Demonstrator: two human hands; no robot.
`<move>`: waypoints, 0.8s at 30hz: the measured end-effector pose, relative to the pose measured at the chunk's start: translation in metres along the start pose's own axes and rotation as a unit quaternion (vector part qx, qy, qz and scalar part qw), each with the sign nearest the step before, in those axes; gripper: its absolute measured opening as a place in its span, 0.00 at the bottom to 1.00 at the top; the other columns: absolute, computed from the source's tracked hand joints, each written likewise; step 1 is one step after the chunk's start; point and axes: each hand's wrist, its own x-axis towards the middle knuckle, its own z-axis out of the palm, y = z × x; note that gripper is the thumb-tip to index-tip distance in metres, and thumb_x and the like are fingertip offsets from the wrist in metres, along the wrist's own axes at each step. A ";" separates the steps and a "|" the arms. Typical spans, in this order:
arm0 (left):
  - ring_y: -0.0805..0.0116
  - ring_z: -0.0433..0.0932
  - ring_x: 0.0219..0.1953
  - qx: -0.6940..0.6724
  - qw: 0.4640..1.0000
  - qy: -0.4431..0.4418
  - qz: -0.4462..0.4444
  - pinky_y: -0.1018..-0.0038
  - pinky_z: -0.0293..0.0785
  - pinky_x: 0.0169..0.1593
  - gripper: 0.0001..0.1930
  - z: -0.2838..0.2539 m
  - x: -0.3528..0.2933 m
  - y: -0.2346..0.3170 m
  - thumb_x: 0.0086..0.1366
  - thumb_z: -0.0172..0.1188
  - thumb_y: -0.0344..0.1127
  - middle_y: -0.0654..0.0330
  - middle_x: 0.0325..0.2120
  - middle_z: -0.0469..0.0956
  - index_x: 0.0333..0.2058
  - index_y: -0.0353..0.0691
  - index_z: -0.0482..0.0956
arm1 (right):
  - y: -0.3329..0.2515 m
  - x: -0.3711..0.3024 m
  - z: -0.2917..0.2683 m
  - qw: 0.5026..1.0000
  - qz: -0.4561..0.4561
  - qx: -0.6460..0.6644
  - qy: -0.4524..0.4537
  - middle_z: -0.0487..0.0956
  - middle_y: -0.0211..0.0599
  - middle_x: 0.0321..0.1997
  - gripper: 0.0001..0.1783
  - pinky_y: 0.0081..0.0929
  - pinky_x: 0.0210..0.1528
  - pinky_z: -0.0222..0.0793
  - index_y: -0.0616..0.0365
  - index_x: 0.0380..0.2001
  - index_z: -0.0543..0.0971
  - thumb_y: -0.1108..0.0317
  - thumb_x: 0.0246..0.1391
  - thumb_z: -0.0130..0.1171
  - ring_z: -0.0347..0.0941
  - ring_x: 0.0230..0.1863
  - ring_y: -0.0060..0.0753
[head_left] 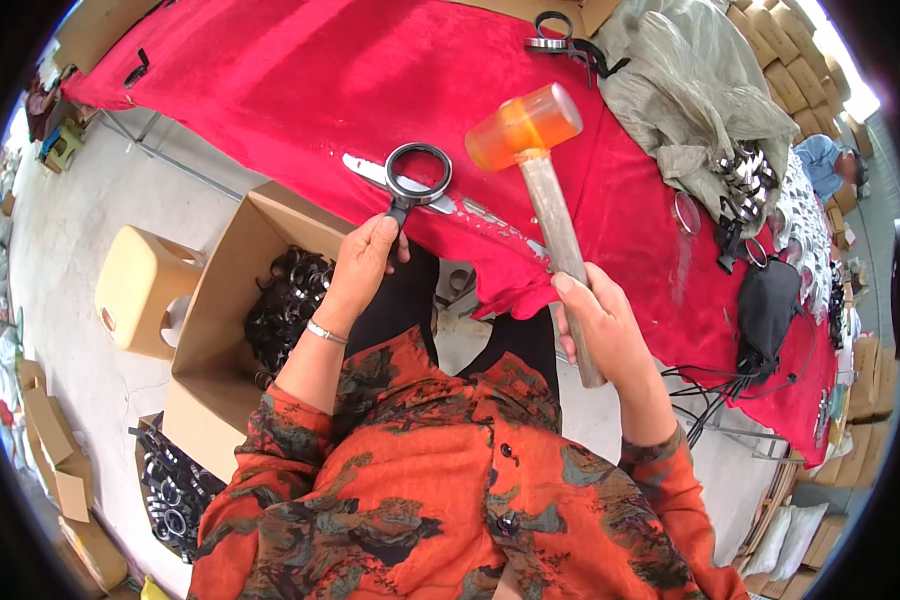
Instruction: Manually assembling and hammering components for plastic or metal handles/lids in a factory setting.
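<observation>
In my left hand is the short black handle of a magnifying glass, its round black-and-silver rim held upright over the table's near edge. My fingers are closed on the handle. My right hand grips the wooden handle of a mallet. The mallet's translucent orange head is raised above the red cloth, to the right of the rim and apart from it. Under the rim, a worn whitish strip shows on the cloth.
An open cardboard box of black curved parts stands at my left, beside a beige plastic stool. More ringed pieces lie below it. At the right are a grey-green cloth, a black pouch and round clear discs.
</observation>
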 end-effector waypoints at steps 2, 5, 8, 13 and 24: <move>0.81 0.68 0.24 -0.005 1.000 0.006 0.004 0.83 0.64 0.27 0.20 0.003 0.000 -0.003 0.69 0.44 0.50 0.68 0.20 0.72 0.26 0.41 0.72 | -0.007 -0.002 0.002 0.998 -0.055 0.002 0.015 0.67 0.27 0.18 0.15 0.20 0.14 0.61 0.59 0.33 0.68 0.56 0.59 0.50 0.63 0.13 0.18; 0.81 0.68 0.24 0.000 1.000 0.003 0.026 0.83 0.64 0.27 0.20 0.003 0.003 -0.002 0.69 0.44 0.50 0.68 0.20 0.72 0.26 0.41 0.72 | 0.006 0.008 0.014 0.986 -0.146 -0.036 0.067 0.68 0.29 0.17 0.17 0.22 0.14 0.61 0.60 0.33 0.68 0.55 0.59 0.51 0.64 0.14 0.19; 0.80 0.69 0.24 -0.004 1.000 0.005 0.001 0.82 0.64 0.27 0.20 0.000 0.003 -0.002 0.69 0.43 0.50 0.67 0.20 0.72 0.26 0.41 0.71 | 0.014 0.027 0.012 0.992 -0.019 -0.124 0.029 0.68 0.32 0.16 0.19 0.25 0.16 0.63 0.61 0.32 0.67 0.54 0.58 0.52 0.66 0.14 0.23; 0.80 0.69 0.24 -0.002 1.000 0.007 0.006 0.83 0.64 0.27 0.20 -0.003 0.000 -0.003 0.70 0.42 0.50 0.67 0.20 0.72 0.26 0.41 0.71 | -0.009 0.014 0.002 0.982 -0.093 -0.162 0.017 0.70 0.39 0.16 0.19 0.30 0.19 0.64 0.63 0.29 0.66 0.55 0.57 0.53 0.68 0.15 0.33; 0.75 0.73 0.26 0.029 0.999 -0.017 -0.027 0.79 0.67 0.30 0.19 -0.029 -0.012 0.016 0.68 0.44 0.47 0.63 0.22 0.75 0.27 0.38 0.73 | -0.025 0.055 0.010 0.904 -0.204 -0.369 0.067 0.75 0.65 0.28 0.22 0.52 0.38 0.66 0.68 0.35 0.68 0.54 0.56 0.51 0.72 0.35 0.65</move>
